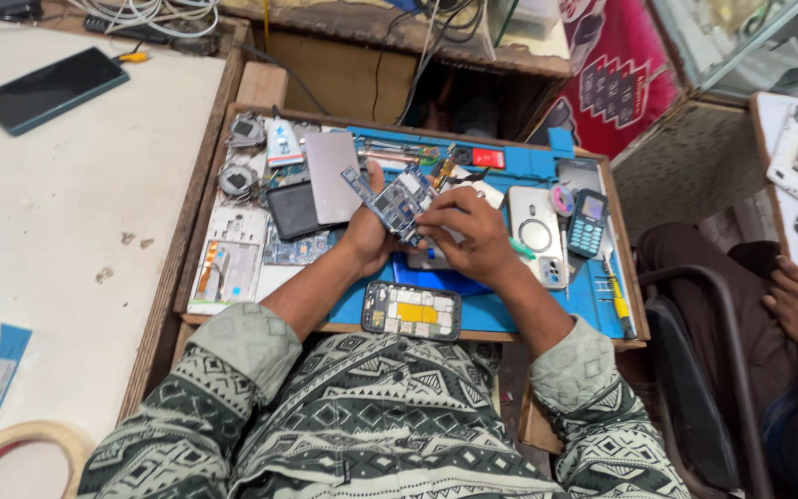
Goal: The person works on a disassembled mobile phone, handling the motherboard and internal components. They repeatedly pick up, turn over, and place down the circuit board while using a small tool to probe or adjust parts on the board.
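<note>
I see my left hand point(368, 236) gripping a blue circuit board point(397, 201) above the blue mat point(510, 305); my right hand point(466, 233) pinches its lower edge.

Phone repair shop, opened phones point(411, 311), blue mat point(593, 296)

circuit board point(397, 201): bare pcb, blue, dull metal shields, matt. open phone body point(412, 310): glossy black plastic frame, yellow foil-like patch inside. work mat point(510, 305): blue, smooth, rubbery look, matt. tray frame point(198, 217): raw wood, rough, worn. tabletop point(66, 212): white laminate, smooth, stained. dark phone point(50, 89): glossy glass face. keypad phone point(587, 223): blue plastic, slight sheen. sleeves point(233, 370): patterned woven cloth, matt. tape roll point(20, 444): papery, cream.
</note>
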